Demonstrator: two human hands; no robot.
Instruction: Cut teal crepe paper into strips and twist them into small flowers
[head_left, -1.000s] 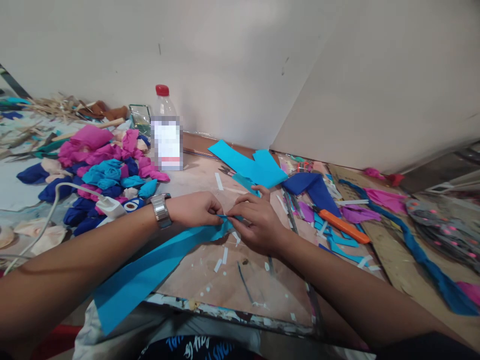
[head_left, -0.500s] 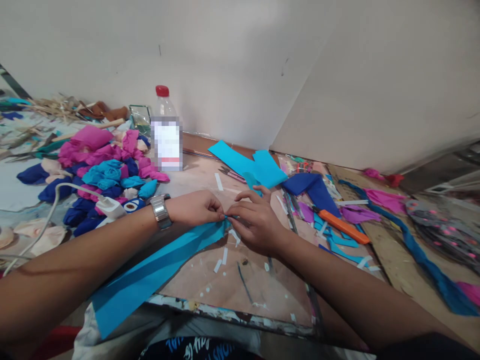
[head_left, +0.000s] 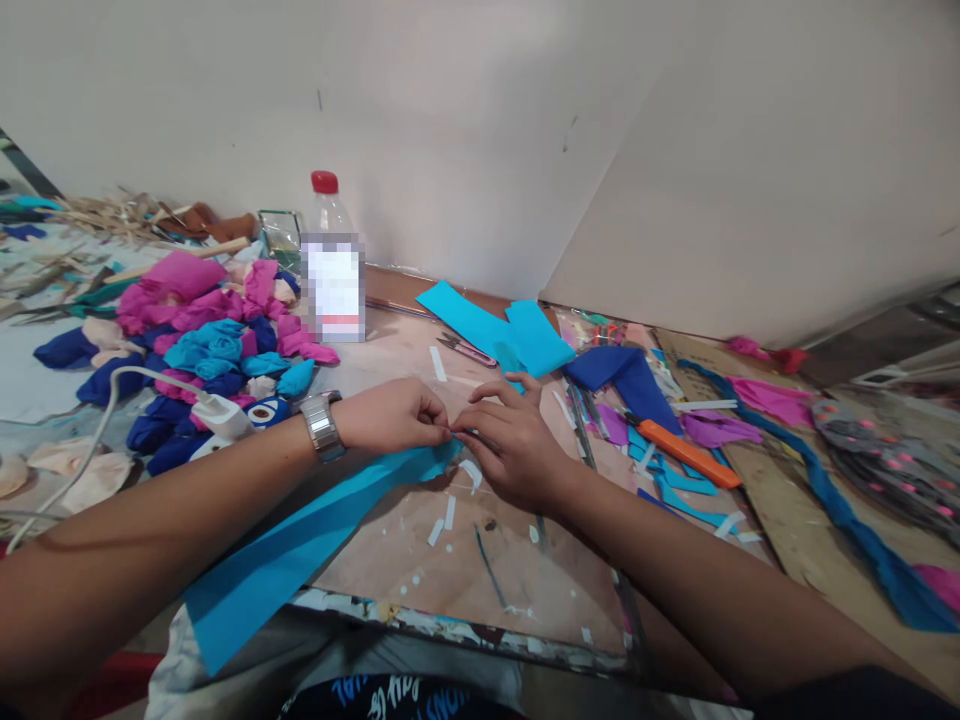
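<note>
A long turquoise strip [head_left: 300, 545], like fabric or crepe paper, stretches from my fingertips down over the table's near edge towards my lap. My left hand [head_left: 401, 415], with a metal watch on its wrist, pinches the narrow far end of the strip. My right hand [head_left: 517, 440] meets it there, thumb and index finger pressed together at the same end, its other fingers loosely bent and raised. What lies exactly between the fingertips is too small to make out. Beyond my right hand lie folded turquoise strips [head_left: 480, 325] and a pair of thread snips [head_left: 469, 350].
Rolled pink, blue and turquoise flowers [head_left: 214, 345] heap at left beside a white charger [head_left: 221, 415] with its cable. A red-capped bottle [head_left: 330, 215] stands near the wall. An orange utility knife [head_left: 686, 452] lies at right among blue scraps. White paper bits dot the board [head_left: 450, 570].
Both hands stay almost in place at the strip's end. The fingers have shifted slightly, and the gathered end sits a little differently under them.
</note>
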